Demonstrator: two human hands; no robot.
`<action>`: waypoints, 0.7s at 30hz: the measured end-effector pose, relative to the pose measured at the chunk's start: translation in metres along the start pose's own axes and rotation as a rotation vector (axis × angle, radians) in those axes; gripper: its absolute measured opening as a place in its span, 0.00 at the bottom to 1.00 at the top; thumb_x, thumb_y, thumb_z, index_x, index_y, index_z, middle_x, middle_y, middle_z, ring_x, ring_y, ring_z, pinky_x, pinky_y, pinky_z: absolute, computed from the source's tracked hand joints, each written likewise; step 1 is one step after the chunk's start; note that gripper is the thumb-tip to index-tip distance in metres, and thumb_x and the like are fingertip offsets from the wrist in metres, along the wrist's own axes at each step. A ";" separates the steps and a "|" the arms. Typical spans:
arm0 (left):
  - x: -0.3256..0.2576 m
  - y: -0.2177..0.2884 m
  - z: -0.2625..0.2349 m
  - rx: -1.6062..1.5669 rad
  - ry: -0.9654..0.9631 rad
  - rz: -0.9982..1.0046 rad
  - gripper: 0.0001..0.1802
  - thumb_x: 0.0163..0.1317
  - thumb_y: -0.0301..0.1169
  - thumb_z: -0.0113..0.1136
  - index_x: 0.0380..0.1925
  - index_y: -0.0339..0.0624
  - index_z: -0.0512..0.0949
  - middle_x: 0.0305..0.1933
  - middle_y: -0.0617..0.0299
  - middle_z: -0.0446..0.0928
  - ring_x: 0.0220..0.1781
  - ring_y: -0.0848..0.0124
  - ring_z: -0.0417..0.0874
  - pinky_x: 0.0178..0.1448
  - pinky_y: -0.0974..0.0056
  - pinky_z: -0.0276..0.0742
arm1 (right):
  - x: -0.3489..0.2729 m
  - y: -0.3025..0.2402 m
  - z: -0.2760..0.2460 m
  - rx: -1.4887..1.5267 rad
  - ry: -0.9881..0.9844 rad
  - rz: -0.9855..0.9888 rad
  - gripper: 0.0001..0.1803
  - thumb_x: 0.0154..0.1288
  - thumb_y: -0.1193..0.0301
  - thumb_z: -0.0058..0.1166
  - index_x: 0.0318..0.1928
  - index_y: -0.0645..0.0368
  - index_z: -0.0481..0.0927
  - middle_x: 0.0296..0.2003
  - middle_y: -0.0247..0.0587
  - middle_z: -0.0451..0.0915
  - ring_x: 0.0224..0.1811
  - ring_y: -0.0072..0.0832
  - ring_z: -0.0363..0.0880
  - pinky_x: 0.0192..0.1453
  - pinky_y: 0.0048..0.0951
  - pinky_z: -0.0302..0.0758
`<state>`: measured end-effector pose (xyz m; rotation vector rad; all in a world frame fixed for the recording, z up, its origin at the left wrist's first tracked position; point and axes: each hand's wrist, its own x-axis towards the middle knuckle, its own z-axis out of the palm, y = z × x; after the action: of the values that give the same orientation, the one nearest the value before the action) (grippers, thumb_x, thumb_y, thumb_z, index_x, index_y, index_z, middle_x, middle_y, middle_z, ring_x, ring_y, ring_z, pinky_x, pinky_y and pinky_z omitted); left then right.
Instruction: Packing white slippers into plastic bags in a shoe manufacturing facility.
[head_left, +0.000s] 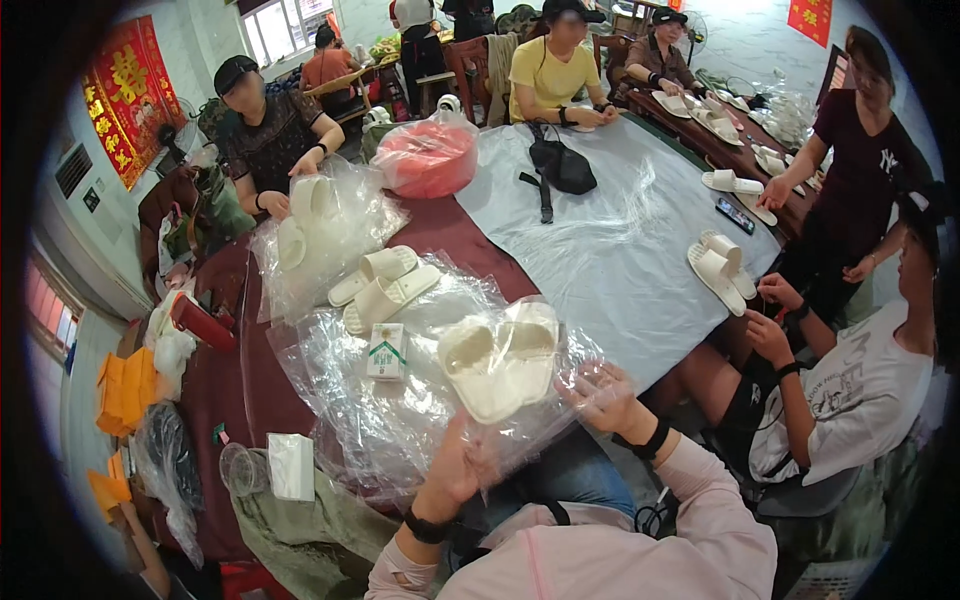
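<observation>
A long table (250, 380) with a dark red cover stretches away from both hands, and a pale plastic sheet (600, 240) lies over its far right part, well beyond the right hand. Just ahead of the hands, a heap of clear plastic bags (370, 400) spreads over the table's near edge.

The left hand (455, 470) rises from below with its fingers closed on the lower edge of a clear bag (540, 400). The right hand (600, 395) has its fingers spread and pressed against that bag's right side, gripping the film. Between and just above the two hands sits a pair of cream slippers (500, 360), side by side inside the bag, soles tilted toward the camera.

Farther ahead and to the left of the left hand, another pair of cream slippers (385, 285) lies on the bags. Beyond that, a person in a dark top (275, 135) holds a third bagged pair. A red basin wrapped in plastic (430, 160) stands well ahead of both hands. A black pouch (560, 165) rests on the pale sheet.

Just left of the bagged slippers lies a small white and green carton (386, 350). Left of the left hand, near the table's edge, sits a white tissue pack (292, 465).
</observation>
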<state>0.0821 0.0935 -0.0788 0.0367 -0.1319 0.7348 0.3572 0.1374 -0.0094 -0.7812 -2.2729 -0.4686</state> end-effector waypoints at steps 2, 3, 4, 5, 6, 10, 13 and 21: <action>0.023 -0.034 0.054 0.249 0.425 -0.012 0.28 0.68 0.51 0.42 0.52 0.38 0.71 0.35 0.61 0.76 0.32 0.75 0.75 0.32 0.70 0.71 | 0.019 -0.001 0.002 -0.039 0.005 -0.016 0.20 0.51 0.69 0.52 0.48 0.51 0.80 0.39 0.35 0.80 0.43 0.31 0.79 0.51 0.37 0.75; 0.031 -0.045 0.073 0.504 0.848 -0.012 0.29 0.68 0.54 0.42 0.49 0.38 0.73 0.29 0.66 0.74 0.26 0.78 0.72 0.27 0.71 0.67 | 0.025 -0.001 0.005 -0.073 0.014 -0.040 0.19 0.51 0.69 0.52 0.46 0.51 0.81 0.39 0.35 0.80 0.43 0.32 0.79 0.51 0.37 0.75; 0.015 -0.037 0.036 0.324 0.704 -0.215 0.28 0.68 0.54 0.42 0.46 0.39 0.74 0.22 0.72 0.69 0.18 0.79 0.63 0.20 0.71 0.59 | 0.033 -0.007 0.010 -0.027 0.041 -0.062 0.18 0.50 0.68 0.52 0.44 0.53 0.81 0.40 0.35 0.80 0.42 0.34 0.79 0.50 0.39 0.75; 0.016 -0.037 0.037 0.338 0.699 -0.203 0.28 0.68 0.54 0.42 0.46 0.39 0.74 0.22 0.72 0.69 0.18 0.79 0.63 0.20 0.71 0.59 | 0.031 -0.006 0.016 -0.031 0.056 -0.072 0.18 0.50 0.68 0.52 0.44 0.53 0.81 0.40 0.35 0.80 0.42 0.34 0.79 0.50 0.39 0.75; 0.020 -0.041 0.043 0.504 0.712 -0.224 0.25 0.68 0.52 0.43 0.41 0.41 0.75 0.20 0.73 0.66 0.16 0.79 0.61 0.19 0.72 0.58 | 0.027 -0.005 0.020 0.019 0.029 -0.083 0.17 0.51 0.68 0.52 0.44 0.54 0.81 0.40 0.37 0.80 0.41 0.35 0.79 0.50 0.39 0.76; 0.021 -0.031 0.067 0.495 0.651 -0.107 0.11 0.67 0.40 0.51 0.34 0.44 0.74 0.20 0.74 0.64 0.17 0.82 0.58 0.22 0.75 0.54 | 0.044 -0.007 0.002 0.095 0.126 0.033 0.14 0.49 0.71 0.56 0.39 0.57 0.81 0.37 0.45 0.81 0.39 0.38 0.81 0.45 0.39 0.77; 0.012 -0.018 0.038 0.393 0.495 -0.086 0.10 0.68 0.38 0.49 0.39 0.44 0.72 0.23 0.71 0.68 0.18 0.81 0.60 0.24 0.75 0.58 | 0.040 -0.005 0.007 0.212 0.290 0.240 0.16 0.45 0.76 0.60 0.39 0.59 0.80 0.36 0.43 0.81 0.33 0.40 0.82 0.35 0.34 0.78; 0.036 -0.043 0.076 0.529 0.402 -0.177 0.26 0.73 0.44 0.31 0.58 0.38 0.67 0.50 0.56 0.76 0.41 0.69 0.78 0.44 0.65 0.74 | 0.066 -0.036 -0.008 0.235 0.225 0.259 0.14 0.46 0.76 0.56 0.38 0.60 0.79 0.33 0.41 0.80 0.36 0.40 0.80 0.41 0.38 0.75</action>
<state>0.1292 0.0797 0.0016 0.3976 0.4476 0.5704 0.2993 0.1329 0.0383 -0.8415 -1.9424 -0.1563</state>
